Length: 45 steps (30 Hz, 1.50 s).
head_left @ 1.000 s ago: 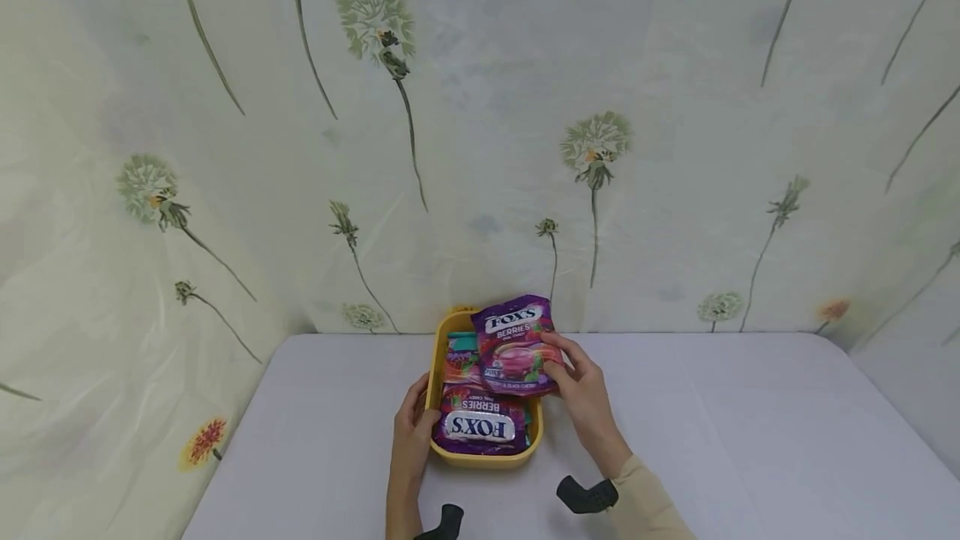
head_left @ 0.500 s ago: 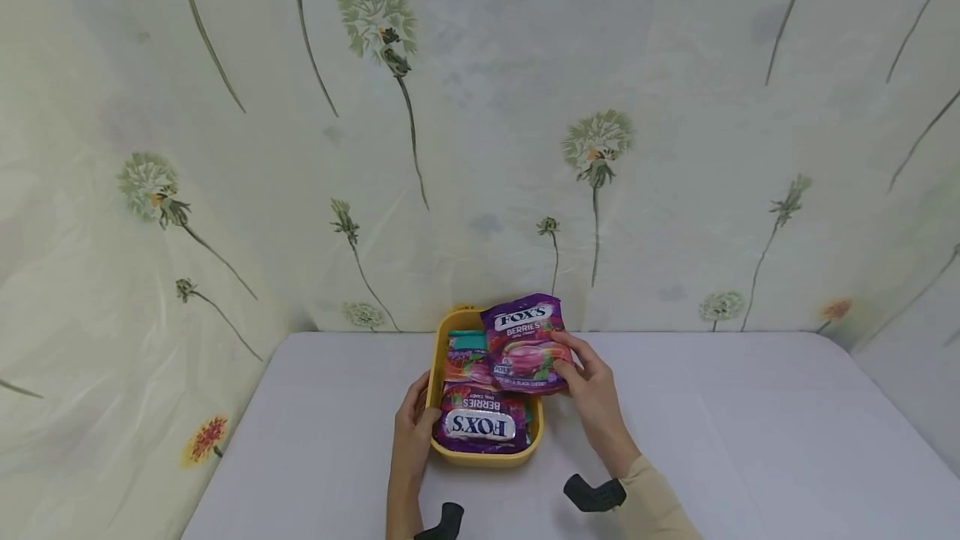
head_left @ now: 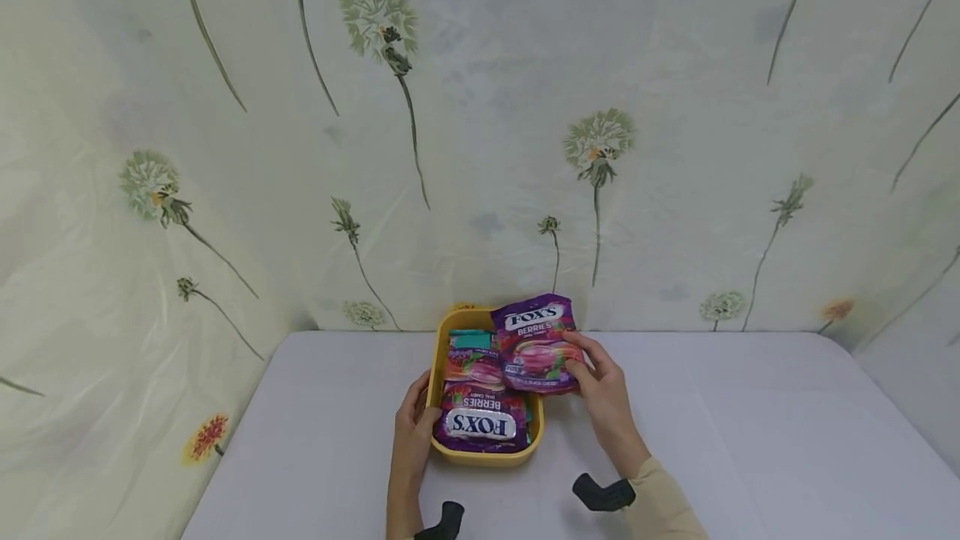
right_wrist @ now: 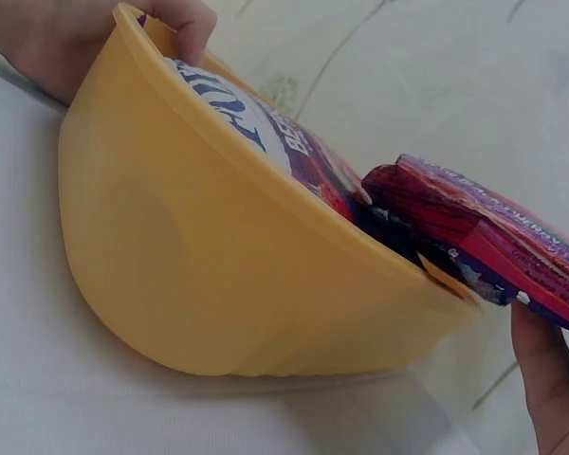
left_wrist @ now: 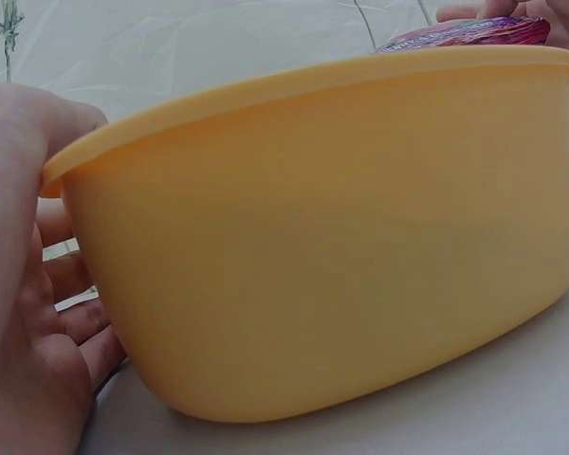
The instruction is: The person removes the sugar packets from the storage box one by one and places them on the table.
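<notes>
A yellow plastic tub (head_left: 486, 460) stands near the back of the table with several purple candy bags in it. One bag, lettered FOX'S upside down in the head view (head_left: 481, 422), lies on top at the near end. My left hand (head_left: 412, 433) grips the tub's left side, thumb over the rim and fingers along the outer wall. My right hand (head_left: 606, 394) pinches another Fox's Berries candy bag (head_left: 536, 347) by its right edge. That bag is tilted over the tub's far right rim; in the right wrist view its underside (right_wrist: 474, 237) shows just above the rim.
A white-covered table (head_left: 750, 432) extends to both sides of the tub. Directly behind it hangs a pale curtain (head_left: 480, 148) printed with dandelions. Black curved wrist mounts (head_left: 602, 492) sit at both wrists.
My right hand has moved a little to the right with the candy bag, uncovering more of the bags in the tub. My left hand and the tub have stayed in place.
</notes>
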Tool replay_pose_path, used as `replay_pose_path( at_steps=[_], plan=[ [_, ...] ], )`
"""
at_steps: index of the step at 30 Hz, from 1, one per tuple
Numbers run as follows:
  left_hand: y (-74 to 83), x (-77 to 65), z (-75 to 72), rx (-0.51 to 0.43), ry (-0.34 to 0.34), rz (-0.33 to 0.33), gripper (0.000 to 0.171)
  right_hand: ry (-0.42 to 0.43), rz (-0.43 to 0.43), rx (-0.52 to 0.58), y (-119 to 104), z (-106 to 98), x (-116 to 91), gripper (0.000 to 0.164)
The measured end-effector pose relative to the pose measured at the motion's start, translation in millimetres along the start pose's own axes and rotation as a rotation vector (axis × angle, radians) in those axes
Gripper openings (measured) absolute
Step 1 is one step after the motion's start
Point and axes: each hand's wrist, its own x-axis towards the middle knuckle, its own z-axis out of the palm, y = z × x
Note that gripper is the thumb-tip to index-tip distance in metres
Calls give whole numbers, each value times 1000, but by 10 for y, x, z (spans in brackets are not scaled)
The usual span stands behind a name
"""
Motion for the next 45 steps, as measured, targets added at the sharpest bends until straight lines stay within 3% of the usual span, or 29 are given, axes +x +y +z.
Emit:
replay_pose_path(
  at_steps=[25, 36, 45],
  plan=[
    [-24, 11, 2, 3, -4, 17, 57, 47, 18, -11, 63, -162, 28, 38],
    [25, -36, 109, 53, 144, 51, 53, 60, 26, -5, 48, -179, 29, 39],
    [38, -48, 125, 58, 188, 79, 50, 80, 32, -15, 57, -207, 38, 39]
  ],
)
